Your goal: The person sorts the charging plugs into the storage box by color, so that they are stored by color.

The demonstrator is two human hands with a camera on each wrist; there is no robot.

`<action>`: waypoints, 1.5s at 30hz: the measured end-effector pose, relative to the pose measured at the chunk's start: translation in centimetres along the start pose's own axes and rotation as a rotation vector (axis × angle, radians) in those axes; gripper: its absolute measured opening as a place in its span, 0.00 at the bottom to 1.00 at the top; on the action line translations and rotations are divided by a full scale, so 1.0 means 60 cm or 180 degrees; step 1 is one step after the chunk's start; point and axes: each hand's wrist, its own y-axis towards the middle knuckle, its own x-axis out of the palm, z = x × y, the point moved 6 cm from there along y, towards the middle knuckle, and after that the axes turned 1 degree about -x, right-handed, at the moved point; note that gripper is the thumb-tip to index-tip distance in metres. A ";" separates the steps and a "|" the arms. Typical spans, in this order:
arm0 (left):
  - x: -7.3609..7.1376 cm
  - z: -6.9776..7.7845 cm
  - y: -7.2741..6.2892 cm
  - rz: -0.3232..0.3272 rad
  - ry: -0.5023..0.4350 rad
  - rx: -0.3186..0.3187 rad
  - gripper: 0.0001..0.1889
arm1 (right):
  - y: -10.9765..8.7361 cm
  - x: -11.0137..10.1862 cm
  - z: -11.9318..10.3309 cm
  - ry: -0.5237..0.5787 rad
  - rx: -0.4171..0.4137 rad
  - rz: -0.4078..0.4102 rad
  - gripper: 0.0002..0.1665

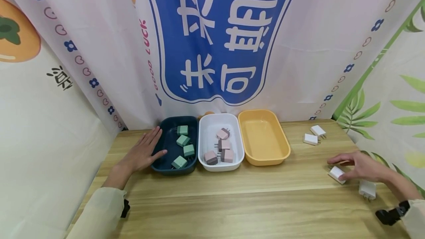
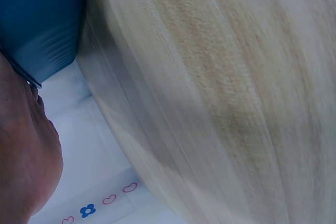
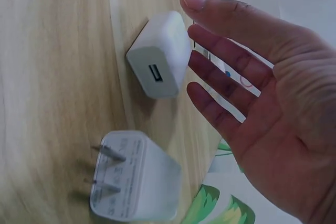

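Observation:
My left hand (image 1: 144, 149) rests on the left rim of a dark teal tray (image 1: 161, 158), its thumb reaching over the edge. Several green charger plugs (image 1: 189, 151) lie inside that tray. At the right, my right hand (image 1: 364, 166) hovers over a white charger plug (image 1: 337, 174) on the table. In the right wrist view, its fingers (image 3: 223, 80) are loosely bent beside that charger (image 3: 164, 56), whose USB port shows, and hold nothing. A second white charger (image 3: 139, 177) lies near the wrist with its prongs showing.
A white tray (image 1: 221, 121) holding several pink charger plugs (image 1: 227, 155) stands between the teal tray and a yellow tray (image 1: 263, 135). Two more white chargers (image 1: 310, 139) lie at the back right of the wooden table (image 1: 232, 209). A printed curtain (image 1: 312, 47) hangs behind.

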 end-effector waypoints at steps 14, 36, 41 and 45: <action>0.001 0.000 0.001 0.0026 0.0001 0.0011 0.48 | -0.021 0.011 0.017 0.0187 0.0081 -0.0074 0.33; 0.000 0.001 0.000 0.0063 -0.0006 0.0004 0.49 | -0.028 0.019 0.020 0.0103 0.0293 -0.0158 0.34; -0.001 0.001 -0.001 0.0119 -0.0021 0.0026 0.48 | -0.023 0.024 0.013 0.0173 0.0157 -0.0122 0.30; -0.002 0.002 -0.002 0.0122 -0.0040 0.0030 0.48 | -0.019 0.027 0.012 0.0130 0.0203 -0.0038 0.28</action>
